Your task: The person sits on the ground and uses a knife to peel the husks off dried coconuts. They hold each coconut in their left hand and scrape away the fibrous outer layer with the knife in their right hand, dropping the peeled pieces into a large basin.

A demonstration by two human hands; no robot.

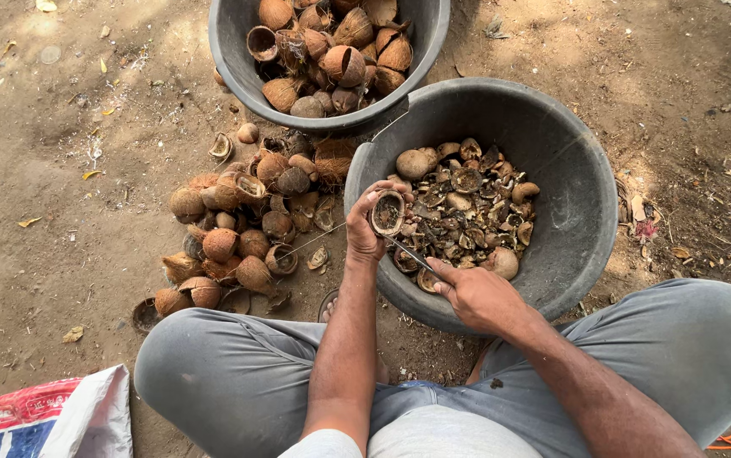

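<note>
Left hand: your left hand (369,227) is curled tight around a small brown half coconut shell (387,212), its hollow side facing up at you.
Right hand: your right hand (477,297) is closed on a thin grey metal blade (408,251). The tip points to 10 o'clock, right under the shell.
Where the shell is: it sits over the near left rim of the big dark grey round tub (586,212), the one in front of your knees.
Done pile: inside that tub lies a heap of dark broken shell bits and pale round pieces (467,212). It covers the bottom but the tub is far from full.
Left to do: at 9 o'clock from your left hand, a heap of brown hairy coconut shells (238,229) lies on the brown dirt ground (60,212). At 12 o'clock a second dark grey tub (230,59) is piled high with more of them.
How far: it looks like you have done a fair bit, but more shells wait than are finished.
Nearby: your grey trousers (230,373) are at 6 o'clock, and a red, white and blue woven sack (43,416) is at 8 o'clock.
</note>
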